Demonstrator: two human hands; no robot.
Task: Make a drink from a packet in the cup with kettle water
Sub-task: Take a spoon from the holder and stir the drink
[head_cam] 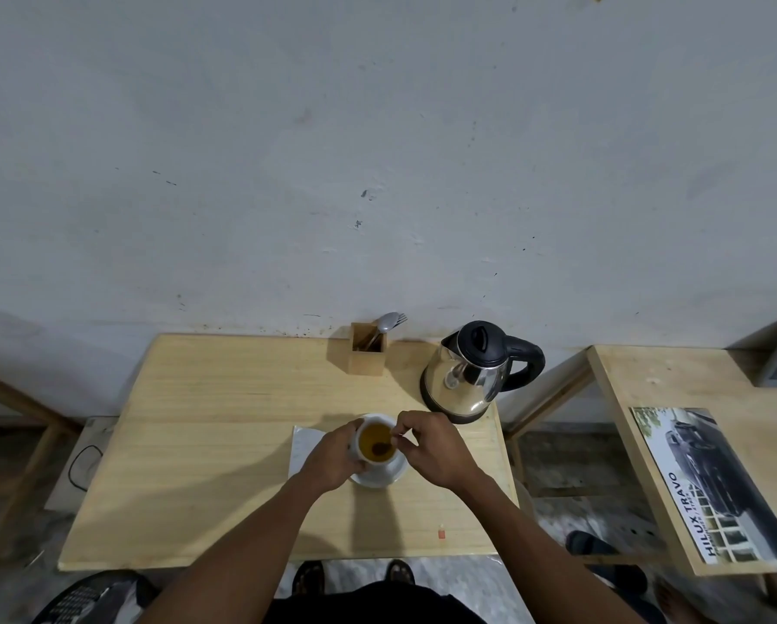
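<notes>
A white cup [374, 420] stands on a white saucer [384, 478] near the middle of the wooden table [206, 443]. It holds brown-yellow liquid. My left hand [332, 457] grips the cup's left side. My right hand [431, 445] pinches a spoon [384, 447] whose bowl sits in the liquid. A flat white packet or paper [303, 445] lies just left of the cup, partly under my left hand. The steel kettle [472, 376] with black lid and handle stands behind the cup to the right.
A wooden holder [368, 349] with cutlery stands at the table's back edge by the wall. A second table [638, 398] to the right carries a car poster [710, 484]. A small red scrap [441, 533] lies near the front edge.
</notes>
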